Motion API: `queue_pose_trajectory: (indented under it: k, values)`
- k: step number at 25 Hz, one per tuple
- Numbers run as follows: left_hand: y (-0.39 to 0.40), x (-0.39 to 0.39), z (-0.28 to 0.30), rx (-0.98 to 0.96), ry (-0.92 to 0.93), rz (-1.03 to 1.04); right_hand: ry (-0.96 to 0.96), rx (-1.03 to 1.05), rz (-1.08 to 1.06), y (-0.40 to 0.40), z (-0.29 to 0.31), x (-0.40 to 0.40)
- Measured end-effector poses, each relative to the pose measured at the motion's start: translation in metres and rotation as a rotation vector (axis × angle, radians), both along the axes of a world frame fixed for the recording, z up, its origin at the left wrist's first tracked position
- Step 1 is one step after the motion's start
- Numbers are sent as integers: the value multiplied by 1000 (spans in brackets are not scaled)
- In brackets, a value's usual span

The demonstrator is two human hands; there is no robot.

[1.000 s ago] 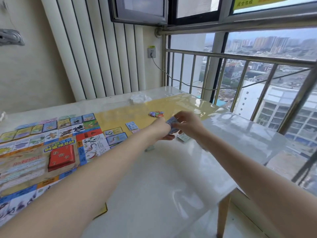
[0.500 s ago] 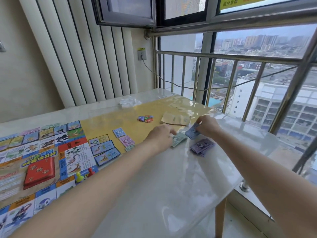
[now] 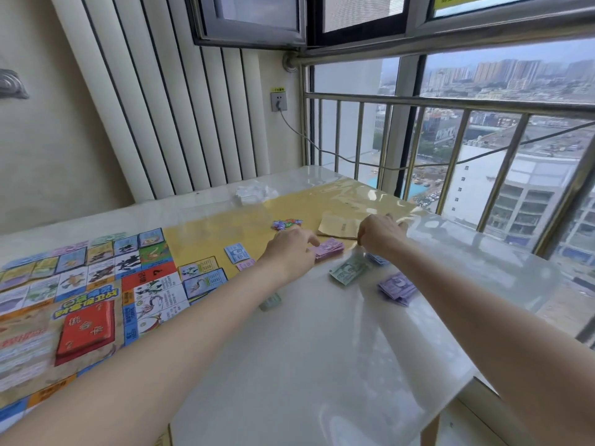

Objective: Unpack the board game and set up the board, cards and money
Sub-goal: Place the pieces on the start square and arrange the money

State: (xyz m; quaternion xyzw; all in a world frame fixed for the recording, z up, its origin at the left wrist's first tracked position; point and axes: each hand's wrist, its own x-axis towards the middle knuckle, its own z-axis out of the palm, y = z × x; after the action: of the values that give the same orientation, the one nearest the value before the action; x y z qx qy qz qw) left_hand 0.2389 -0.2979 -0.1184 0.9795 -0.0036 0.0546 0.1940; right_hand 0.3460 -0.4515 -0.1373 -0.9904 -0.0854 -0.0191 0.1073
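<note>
A pink money pile [image 3: 328, 248] now sits at twelve o'clock from the green one [image 3: 349, 272] — the left hand [image 3: 289, 252] touches it with loose fingers; the right hand [image 3: 380, 233] I cannot tell. Sorting goes on.

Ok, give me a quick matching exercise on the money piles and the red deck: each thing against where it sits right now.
Things:
1. pink notes
2. green notes
3. purple notes
4. red card deck

Places:
A. on the game board
B. nearest the table's window-side edge
C. under the left hand's fingertips
D. between the other two piles, on the white table

Pairs: 1-C, 2-D, 3-B, 4-A
</note>
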Motion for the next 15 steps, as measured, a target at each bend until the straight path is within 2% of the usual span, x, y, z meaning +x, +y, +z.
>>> queue_pose_trajectory:
  k: [3,5,9,11,14,15]
  values:
    - [8,-2,-6,-4,27,17,41,-19,40,5,0,10]
    - [7,-5,-7,-9,30,9,-2,3,63,5,5,11]
    - [-13,-10,-3,-87,-25,-38,-142,249,102,-13,27,-8]
    - [-34,-10,0,-141,-50,-71,-111,146,152,-29,43,-20]
    - [-70,-10,0,-167,-59,-82,59,-260,276,-46,57,-45]
    - [-80,-9,-2,-171,-48,-77,108,-326,334,-48,54,-54]
